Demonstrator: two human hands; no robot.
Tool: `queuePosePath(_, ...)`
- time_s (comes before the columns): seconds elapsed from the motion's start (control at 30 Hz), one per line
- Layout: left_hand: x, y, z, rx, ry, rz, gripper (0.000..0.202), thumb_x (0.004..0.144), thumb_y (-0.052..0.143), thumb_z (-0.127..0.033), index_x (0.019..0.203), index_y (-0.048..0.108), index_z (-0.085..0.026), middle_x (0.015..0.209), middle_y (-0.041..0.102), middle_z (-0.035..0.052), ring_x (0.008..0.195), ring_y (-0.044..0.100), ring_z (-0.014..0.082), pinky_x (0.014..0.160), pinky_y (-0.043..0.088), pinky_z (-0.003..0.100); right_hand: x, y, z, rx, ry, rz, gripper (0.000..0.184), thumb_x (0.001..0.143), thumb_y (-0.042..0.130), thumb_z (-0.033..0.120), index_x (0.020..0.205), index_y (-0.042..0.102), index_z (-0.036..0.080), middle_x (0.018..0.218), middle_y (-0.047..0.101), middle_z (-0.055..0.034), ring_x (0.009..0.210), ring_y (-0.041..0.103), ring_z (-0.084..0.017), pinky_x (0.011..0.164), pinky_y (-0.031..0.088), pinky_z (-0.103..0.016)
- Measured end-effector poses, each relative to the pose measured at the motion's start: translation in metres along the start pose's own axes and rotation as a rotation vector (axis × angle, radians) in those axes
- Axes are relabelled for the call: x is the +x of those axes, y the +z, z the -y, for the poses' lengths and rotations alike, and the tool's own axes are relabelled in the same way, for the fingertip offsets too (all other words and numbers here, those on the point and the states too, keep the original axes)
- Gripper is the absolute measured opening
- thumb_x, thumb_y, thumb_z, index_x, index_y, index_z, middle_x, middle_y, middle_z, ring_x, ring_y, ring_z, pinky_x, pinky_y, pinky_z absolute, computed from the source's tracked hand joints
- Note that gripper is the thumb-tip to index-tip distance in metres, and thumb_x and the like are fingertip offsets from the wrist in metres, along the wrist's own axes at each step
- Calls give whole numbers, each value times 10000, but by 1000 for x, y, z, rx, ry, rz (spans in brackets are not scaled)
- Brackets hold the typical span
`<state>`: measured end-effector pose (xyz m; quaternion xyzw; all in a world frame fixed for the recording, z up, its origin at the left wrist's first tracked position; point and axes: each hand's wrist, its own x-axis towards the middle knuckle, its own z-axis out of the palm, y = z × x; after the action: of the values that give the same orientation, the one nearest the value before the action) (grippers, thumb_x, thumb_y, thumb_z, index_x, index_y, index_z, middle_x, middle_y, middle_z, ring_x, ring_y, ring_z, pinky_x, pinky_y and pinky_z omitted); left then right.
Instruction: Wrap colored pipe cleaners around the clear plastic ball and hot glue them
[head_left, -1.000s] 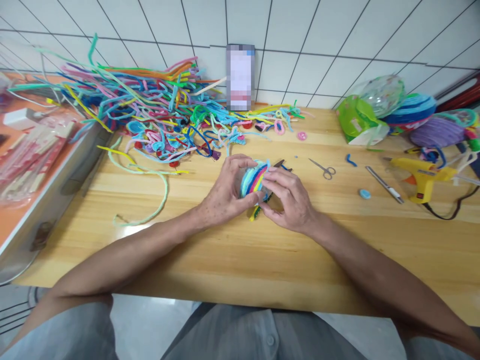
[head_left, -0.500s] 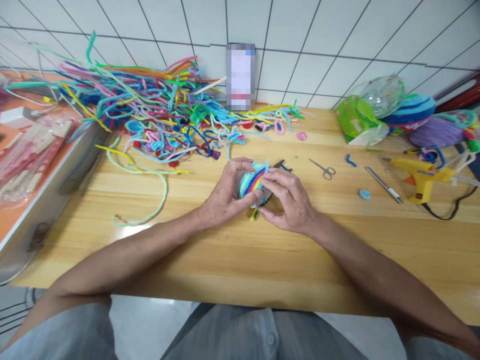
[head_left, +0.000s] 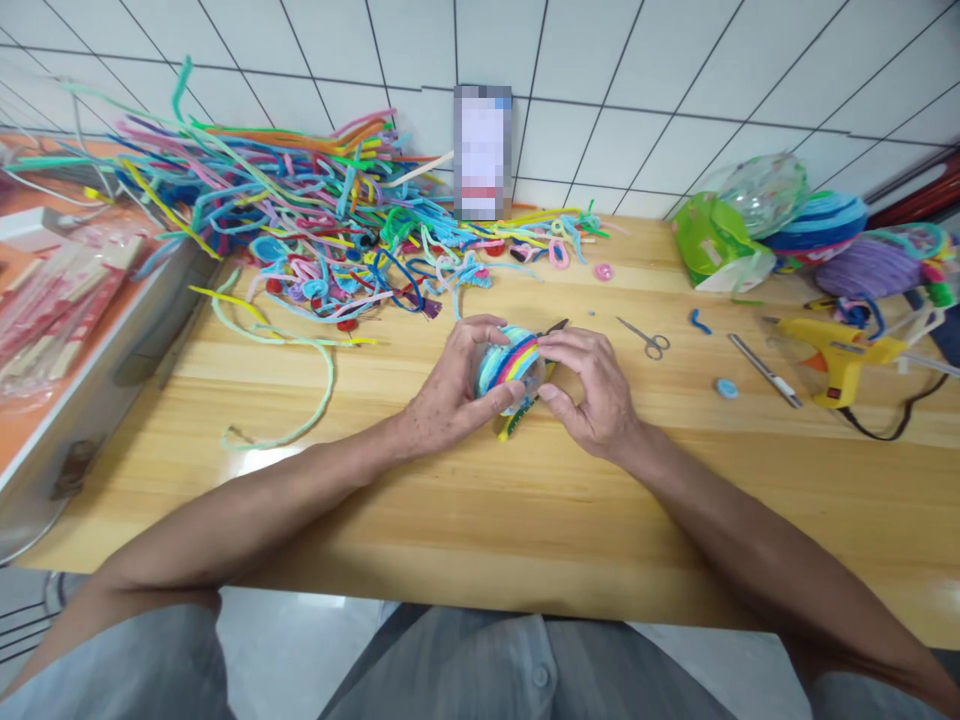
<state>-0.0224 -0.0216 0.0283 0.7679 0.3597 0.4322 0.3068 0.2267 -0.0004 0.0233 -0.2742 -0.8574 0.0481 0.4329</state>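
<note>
My left hand [head_left: 461, 390] is wrapped around the left side of a small ball covered in pipe cleaners [head_left: 510, 362], its thumb across the near face. Stripes of light blue, dark blue, pink and yellow curve over the ball, and a clear part shows at its lower right. My right hand [head_left: 592, 390] has its fingertips on the right end of the stripes, with the thumb lower at the ball's edge. Under the ball lies a tool with a yellow-green handle [head_left: 511, 424] and dark tips [head_left: 556, 327], largely hidden by the ball and hands.
A tangled heap of pipe cleaners [head_left: 300, 200] fills the back left, near a phone [head_left: 482, 150] against the tiles. To the right lie scissors [head_left: 654, 346], a craft knife [head_left: 765, 370], a light-blue disc [head_left: 726, 388] and a yellow glue gun [head_left: 844, 360]. Wrapped balls [head_left: 817, 225] stand behind.
My right hand has drawn slightly right, uncovering more of the ball's stripes. The light-blue end that stood up at the top of the ball no longer shows. My left hand keeps its hold.
</note>
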Motion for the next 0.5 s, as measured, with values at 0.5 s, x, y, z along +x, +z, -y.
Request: queuePosePath(0.5, -6, 7, 2, 14, 17, -84, 453, 1064, 707, -473, 1387, 468, -265, 1521, 514, 154, 1468, 550, 296, 1226, 513, 531, -6, 7, 13, -120, -58, -1, 579, 1079, 657, 428, 1602, 530, 215, 1389, 720, -195, 1277, 721, -346, 1055, 648, -560)
